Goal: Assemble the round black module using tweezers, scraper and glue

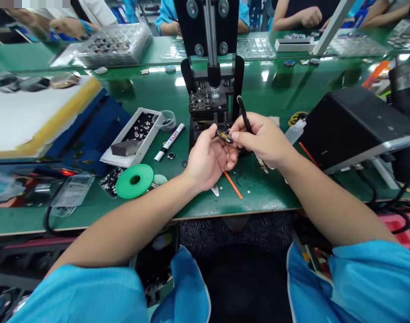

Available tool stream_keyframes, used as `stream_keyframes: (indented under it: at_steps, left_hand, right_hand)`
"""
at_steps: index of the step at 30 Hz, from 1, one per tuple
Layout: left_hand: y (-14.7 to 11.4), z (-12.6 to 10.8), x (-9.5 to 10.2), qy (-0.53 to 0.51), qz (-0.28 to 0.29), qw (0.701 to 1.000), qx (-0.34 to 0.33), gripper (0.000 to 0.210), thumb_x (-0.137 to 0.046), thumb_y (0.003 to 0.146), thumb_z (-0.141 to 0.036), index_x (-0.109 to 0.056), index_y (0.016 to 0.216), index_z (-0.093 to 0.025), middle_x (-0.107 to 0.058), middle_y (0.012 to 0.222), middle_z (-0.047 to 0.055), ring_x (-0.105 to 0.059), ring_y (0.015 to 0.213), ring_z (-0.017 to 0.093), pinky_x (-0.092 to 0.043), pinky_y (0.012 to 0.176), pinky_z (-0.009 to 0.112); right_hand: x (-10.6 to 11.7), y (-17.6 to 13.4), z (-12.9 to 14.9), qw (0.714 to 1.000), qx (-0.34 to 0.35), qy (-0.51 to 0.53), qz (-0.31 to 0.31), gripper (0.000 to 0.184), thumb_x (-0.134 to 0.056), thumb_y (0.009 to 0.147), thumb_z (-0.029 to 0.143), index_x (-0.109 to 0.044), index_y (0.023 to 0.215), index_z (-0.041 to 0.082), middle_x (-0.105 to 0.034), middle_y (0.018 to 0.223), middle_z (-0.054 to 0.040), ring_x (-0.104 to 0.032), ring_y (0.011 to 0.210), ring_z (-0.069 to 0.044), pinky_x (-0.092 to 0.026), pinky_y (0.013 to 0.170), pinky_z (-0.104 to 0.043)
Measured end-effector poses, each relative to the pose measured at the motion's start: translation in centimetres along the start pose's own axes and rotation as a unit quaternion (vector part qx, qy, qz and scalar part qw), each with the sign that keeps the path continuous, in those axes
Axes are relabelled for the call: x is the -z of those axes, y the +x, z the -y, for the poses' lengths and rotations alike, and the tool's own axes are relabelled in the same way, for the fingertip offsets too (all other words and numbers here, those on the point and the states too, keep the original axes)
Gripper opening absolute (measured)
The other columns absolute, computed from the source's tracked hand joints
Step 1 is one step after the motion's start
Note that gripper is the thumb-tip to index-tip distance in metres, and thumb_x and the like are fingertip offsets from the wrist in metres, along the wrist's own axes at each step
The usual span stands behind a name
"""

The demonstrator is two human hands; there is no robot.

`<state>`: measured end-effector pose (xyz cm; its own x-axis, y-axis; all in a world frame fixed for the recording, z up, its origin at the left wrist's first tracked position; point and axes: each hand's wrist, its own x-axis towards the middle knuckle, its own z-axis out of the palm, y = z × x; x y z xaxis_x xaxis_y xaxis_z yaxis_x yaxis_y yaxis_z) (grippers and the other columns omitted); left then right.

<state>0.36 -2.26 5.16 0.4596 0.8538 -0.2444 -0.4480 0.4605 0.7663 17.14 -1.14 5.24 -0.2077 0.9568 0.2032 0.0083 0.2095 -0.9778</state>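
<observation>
The small oval part (224,136) sits just in front of the black press (210,67), raised above the bench (205,206) between 2 hands. The left hand (210,161) grips the part's left end with the thumb, its other fingers curled loosely beneath; the right hand (263,139) is closed around 1 slim black tool (244,114), its thumb and forefinger tips at the part's right end. Since the hold looks light and fingertip-only, I judge that the part could slip if either hand twists; dropped, it might land among the loose scraps in front of the press and be hard to spot. The tool's lower end is hidden by the fingers, so an unseen slip there could, I think, scratch the part's face. Counted on the bench: left of the press, 1 paint marker (169,142), 2 small round dark pieces near it, 1 clear cup (167,120), 1 white tray (147,144) with 1 grey block (126,148) and bits too small to count, and 1 green spool (135,181); in front of the press, 1 orange strip (233,185); right of it, 1 black box (369,121) and 1 pale bottle (296,131).
</observation>
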Motion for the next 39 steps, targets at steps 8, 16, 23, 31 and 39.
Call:
stream_keyframes:
  at_steps: [8, 16, 23, 31, 39]
  left_hand:
    - [0.00, -0.10, -0.07, -0.006, 0.001, 1.000, -0.005, 0.066, -0.037, 0.116, -0.067, -0.067, 0.084, -0.018, -0.063, 0.070, 0.004, -0.056, 0.052, 0.012, -0.042, 0.047, 0.023]
    - [-0.09, -0.01, -0.21, -0.001, -0.006, 1.000, 0.002, 0.065, -0.036, 0.117, -0.066, -0.066, 0.084, -0.018, -0.063, 0.072, 0.003, -0.056, 0.053, 0.011, -0.041, 0.048, 0.024]
    - [-0.04, 0.00, -0.17, 0.001, -0.008, 1.000, -0.004, 0.063, -0.035, 0.117, -0.065, -0.066, 0.086, -0.019, -0.063, 0.071, 0.003, -0.055, 0.053, 0.012, -0.041, 0.048, 0.024]
    - [0.12, 0.18, 0.28, 0.013, -0.012, 0.999, -0.034, 0.061, -0.036, 0.116, -0.063, -0.066, 0.088, -0.019, -0.060, 0.066, 0.002, -0.054, 0.052, 0.012, -0.043, 0.052, 0.023]
    - [0.04, 0.21, 0.07, 0.015, -0.021, 0.996, -0.083, 0.059, -0.042, 0.116, -0.061, -0.067, 0.083, -0.018, -0.061, 0.068, 0.003, -0.054, 0.053, 0.012, -0.043, 0.051, 0.022]
  right_hand:
    - [0.01, -0.05, -0.01, 1.000, 0.005, -0.012, 0.006, 0.007, -0.075, 0.085, 0.020, -0.069, 0.086, 0.023, -0.070, 0.072, 0.0034, -0.062, 0.065, -0.013, -0.048, 0.059, -0.025]
    - [0.14, -0.10, -0.01, 0.999, 0.003, -0.038, -0.005, 0.007, -0.073, 0.089, 0.017, -0.070, 0.086, 0.023, -0.069, 0.072, 0.0033, -0.063, 0.067, -0.013, -0.048, 0.061, -0.026]
    - [-0.03, -0.21, 0.11, 1.000, 0.006, -0.008, 0.001, 0.010, -0.076, 0.088, 0.018, -0.069, 0.086, 0.024, -0.069, 0.072, 0.0038, -0.067, 0.066, -0.014, -0.056, 0.064, -0.027]
    - [-0.34, -0.40, 0.46, 0.997, -0.003, 0.051, 0.056, 0.011, -0.072, 0.091, 0.022, -0.063, 0.088, 0.026, -0.075, 0.069, 0.0038, -0.075, 0.064, -0.018, -0.063, 0.067, -0.034]
    - [-0.21, -0.21, 0.45, 0.999, 0.014, 0.022, 0.034, 0.011, -0.072, 0.085, 0.018, -0.064, 0.083, 0.025, -0.071, 0.069, 0.0042, -0.063, 0.064, -0.013, -0.051, 0.062, -0.027]
